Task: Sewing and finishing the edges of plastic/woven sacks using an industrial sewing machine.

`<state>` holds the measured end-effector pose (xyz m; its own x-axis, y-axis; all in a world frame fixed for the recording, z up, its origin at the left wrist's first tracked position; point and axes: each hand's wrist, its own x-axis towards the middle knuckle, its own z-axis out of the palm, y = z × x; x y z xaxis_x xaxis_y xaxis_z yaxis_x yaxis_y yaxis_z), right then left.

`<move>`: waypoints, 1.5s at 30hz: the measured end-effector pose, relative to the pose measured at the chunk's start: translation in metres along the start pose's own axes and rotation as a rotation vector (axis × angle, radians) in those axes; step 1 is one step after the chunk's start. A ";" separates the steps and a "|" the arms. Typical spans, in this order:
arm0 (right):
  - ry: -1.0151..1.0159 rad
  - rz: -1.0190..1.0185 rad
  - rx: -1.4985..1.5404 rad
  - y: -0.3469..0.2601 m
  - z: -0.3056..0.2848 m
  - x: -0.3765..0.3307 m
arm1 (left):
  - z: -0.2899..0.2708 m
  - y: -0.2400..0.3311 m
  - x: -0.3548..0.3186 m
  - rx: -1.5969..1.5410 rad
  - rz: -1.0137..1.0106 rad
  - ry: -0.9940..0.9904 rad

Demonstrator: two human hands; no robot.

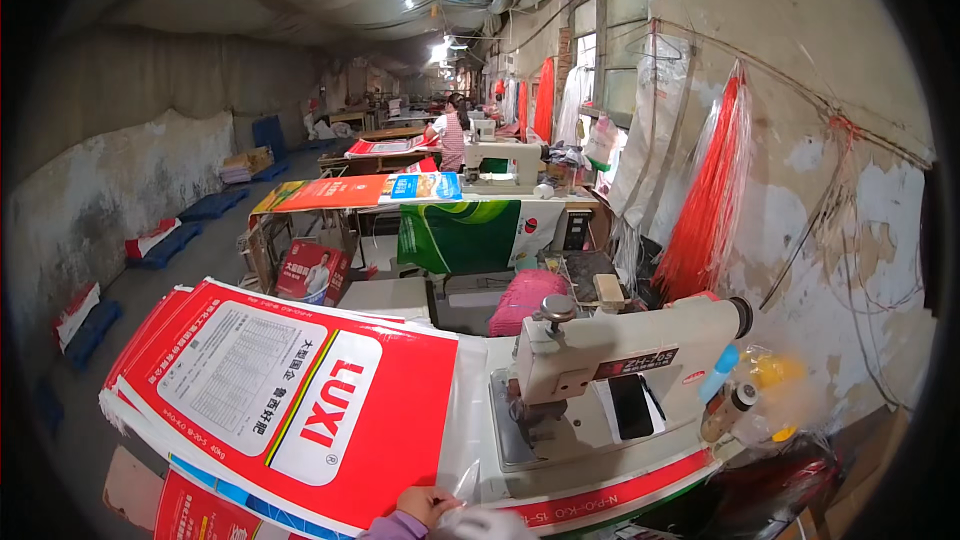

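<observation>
My left hand [427, 505], in a purple sleeve, is at the bottom of the head view. Its fingers are closed on thin whitish plastic film [466, 484] at the edge of the stack. Just left of it spreads a stack of red and white printed woven sacks [410, 400], with a large white panel on top. A blurred pale shape [488, 523] lies right beside the fingers; I cannot make out what it is. No part of my right hand shows clearly. The sewing machine [585, 365] stands close on the right, its needle end toward the sacks.
A dark phone [630, 405] rests on the machine bed. Bottles and a thread cone [742, 397] stand at its right. Beyond are a pink bundle [530, 302], a second machine [503, 166] and a person [453, 133]. Red strands [705, 210] hang on the right wall.
</observation>
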<state>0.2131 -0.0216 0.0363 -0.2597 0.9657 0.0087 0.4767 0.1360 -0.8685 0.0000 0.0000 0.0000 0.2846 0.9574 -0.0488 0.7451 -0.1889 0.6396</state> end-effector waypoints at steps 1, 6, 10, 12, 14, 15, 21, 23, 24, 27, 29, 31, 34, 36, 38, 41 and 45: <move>-0.007 0.003 -0.011 0.002 -0.003 -0.001 | 0.005 -0.002 0.000 -0.312 -0.098 0.035; -0.147 0.078 0.251 0.038 0.040 0.025 | -0.008 0.003 -0.019 -0.836 -0.174 0.136; -0.177 0.080 0.060 -0.030 0.047 0.038 | -0.022 0.008 -0.031 -0.860 -0.116 0.231; 0.474 -0.620 -0.396 -0.050 0.063 0.031 | -0.033 0.009 -0.033 -0.871 -0.071 0.397; 0.478 -0.493 -0.229 -0.033 0.063 0.022 | -0.050 0.021 -0.039 -0.994 -0.069 0.439; 0.489 -0.379 -0.055 -0.020 0.065 0.017 | -0.058 0.025 -0.041 -1.104 -0.058 0.492; 0.548 -0.348 -0.313 -0.046 0.030 0.020 | -0.052 0.016 -0.043 -0.868 -0.052 0.351; -0.102 0.190 -0.035 -0.067 0.035 0.020 | -0.036 0.019 -0.043 -0.798 0.043 0.265; -0.185 0.132 -0.174 -0.074 0.037 0.025 | -0.029 0.021 -0.045 -0.859 -0.013 0.326; 0.019 -0.243 -0.195 -0.055 0.055 0.025 | -0.052 0.043 -0.050 -0.646 -0.025 0.385; 0.103 -0.107 -0.245 -0.043 0.069 0.018 | -0.048 0.047 -0.055 -0.422 0.069 0.503; 0.598 -0.226 -0.300 -0.024 0.081 0.018 | -0.056 0.055 -0.063 -0.660 0.036 0.803; 0.486 -0.300 -0.572 0.022 0.067 0.012 | -0.047 0.027 -0.058 -0.892 0.114 0.772; 0.630 -0.361 -0.535 0.000 0.061 0.013 | -0.054 0.031 -0.058 -0.840 0.205 0.581; 0.341 -0.392 0.307 -0.077 0.043 -0.003 | -0.060 0.053 -0.059 -0.827 0.158 0.508; 0.066 -0.169 0.011 -0.091 0.044 -0.004 | -0.062 0.051 -0.053 -0.967 0.041 0.381; 0.168 0.028 0.557 -0.123 0.054 0.003 | -0.056 0.016 -0.038 -1.046 0.457 0.125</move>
<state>0.1086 -0.0476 0.1160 -0.0954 0.9952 0.0214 -0.0436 0.0173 -0.9989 -0.0326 -0.0273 0.0549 0.2939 0.8720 0.3915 -0.2951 -0.3068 0.9049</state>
